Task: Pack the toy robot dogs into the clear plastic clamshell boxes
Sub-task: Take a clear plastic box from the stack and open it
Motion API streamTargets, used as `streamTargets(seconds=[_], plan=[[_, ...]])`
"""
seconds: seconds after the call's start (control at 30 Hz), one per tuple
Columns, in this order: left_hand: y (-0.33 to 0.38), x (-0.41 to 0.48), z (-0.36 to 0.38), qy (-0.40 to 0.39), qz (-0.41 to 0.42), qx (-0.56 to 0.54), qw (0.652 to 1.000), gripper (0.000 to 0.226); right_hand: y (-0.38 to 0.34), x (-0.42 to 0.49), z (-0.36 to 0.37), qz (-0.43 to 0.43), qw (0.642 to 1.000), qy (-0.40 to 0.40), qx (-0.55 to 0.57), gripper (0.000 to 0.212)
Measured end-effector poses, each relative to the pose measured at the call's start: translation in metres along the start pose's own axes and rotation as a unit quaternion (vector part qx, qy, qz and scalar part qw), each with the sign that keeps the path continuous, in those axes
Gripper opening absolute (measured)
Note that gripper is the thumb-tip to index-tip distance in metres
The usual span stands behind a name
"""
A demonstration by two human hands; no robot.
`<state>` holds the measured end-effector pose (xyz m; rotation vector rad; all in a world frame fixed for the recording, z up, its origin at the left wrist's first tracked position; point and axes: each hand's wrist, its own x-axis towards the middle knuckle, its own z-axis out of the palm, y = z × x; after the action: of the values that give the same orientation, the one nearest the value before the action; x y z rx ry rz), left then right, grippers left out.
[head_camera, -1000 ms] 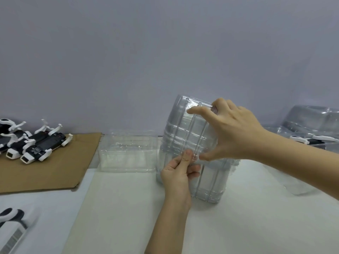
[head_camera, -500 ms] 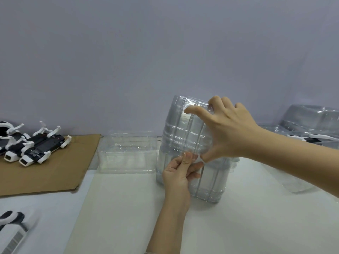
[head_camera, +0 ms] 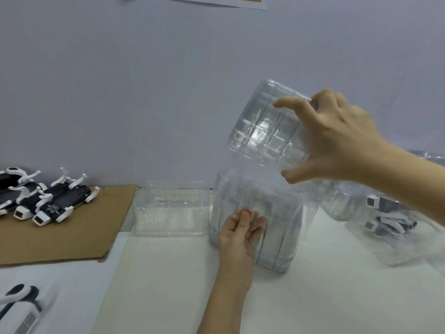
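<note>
Hand, right point(head_camera: 337, 143): raised, thumb and fingers spread round one clear box point(head_camera: 265, 131), tilted just above the stack point(head_camera: 277, 213).
Hand, left point(head_camera: 237, 235): fingers curled against the stack's front; a pinch cannot be told.
Count: three toy dogs point(head_camera: 60, 203) on cardboard point(head_camera: 72, 237), left; one open box point(head_camera: 168, 210) behind; two packed dogs point(head_camera: 385, 213), right.
Room: white counter point(head_camera: 313, 297) lies between stack and cardboard edge.

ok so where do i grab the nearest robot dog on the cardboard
Probably across the black middle of the toy robot dog, coming from above, fingers on its long sides. It lies flat on the cardboard with white legs splayed at both ends, so the mid-body is clearest.
</note>
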<state>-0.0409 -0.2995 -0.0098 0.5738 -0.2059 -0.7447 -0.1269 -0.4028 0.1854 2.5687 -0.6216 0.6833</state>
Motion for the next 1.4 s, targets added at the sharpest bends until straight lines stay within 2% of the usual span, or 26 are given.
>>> streamTargets(seconds=[0.27,0.4,0.47,0.6,0.73,0.77,0.83,0.9,1.0,1.1,1.2,1.33,1.4], plan=[[0.006,-0.015,0.005,0.059,0.022,-0.049,0.997,0.004,-0.002,-0.004,0.000,0.025,0.999,0.018,-0.039,0.112],[0.037,-0.027,-0.012,0.140,0.007,-0.137,0.981,0.027,-0.004,-0.002,0.009,0.043,0.998,0.003,-0.043,0.115],[0.057,-0.036,-0.027,0.180,-0.012,-0.132,0.975,0.031,-0.008,-0.003,0.015,0.049,0.998,0.002,-0.046,0.116],[0.078,-0.052,-0.056,0.300,-0.042,0.000,0.953,0.032,-0.032,-0.025,0.041,0.007,0.999,0.004,-0.047,0.116],[0.085,-0.067,-0.074,0.382,0.009,0.054,0.922,0.040,-0.054,-0.042,0.061,-0.023,0.999,-0.019,-0.014,0.116],[0.084,-0.069,-0.078,0.387,0.027,0.062,0.920,0.040,-0.058,-0.042,0.060,-0.020,0.998,-0.056,-0.014,0.117],[0.080,-0.072,-0.087,0.391,0.058,0.090,0.914,0.038,-0.064,-0.045,0.065,-0.042,0.996,-0.076,-0.015,0.116],[0.077,-0.071,-0.093,0.390,0.077,0.116,0.910,0.037,-0.072,-0.054,0.072,-0.075,0.994,-0.078,-0.022,0.123],[0.078,-0.067,-0.094,0.399,0.087,0.162,0.898,0.055,-0.083,-0.071,0.086,-0.074,0.997,-0.015,-0.003,0.118],[0.081,-0.070,-0.096,0.428,0.107,0.277,0.853,0.082,-0.086,-0.078,0.109,-0.070,0.997,0.013,0.010,0.103],[0.080,-0.085,-0.088,0.408,0.087,0.439,0.796,0.094,-0.073,-0.073,0.131,-0.074,0.993,0.066,0.059,0.097],[0.079,-0.086,-0.082,0.363,0.088,0.459,0.806,0.087,-0.038,-0.061,0.148,-0.087,0.991,0.092,0.043,0.111],[0.073,-0.082,-0.075,0.330,0.048,0.488,0.807,0.095,-0.030,-0.050,0.150,-0.069,0.992,0.099,0.042,0.108]])
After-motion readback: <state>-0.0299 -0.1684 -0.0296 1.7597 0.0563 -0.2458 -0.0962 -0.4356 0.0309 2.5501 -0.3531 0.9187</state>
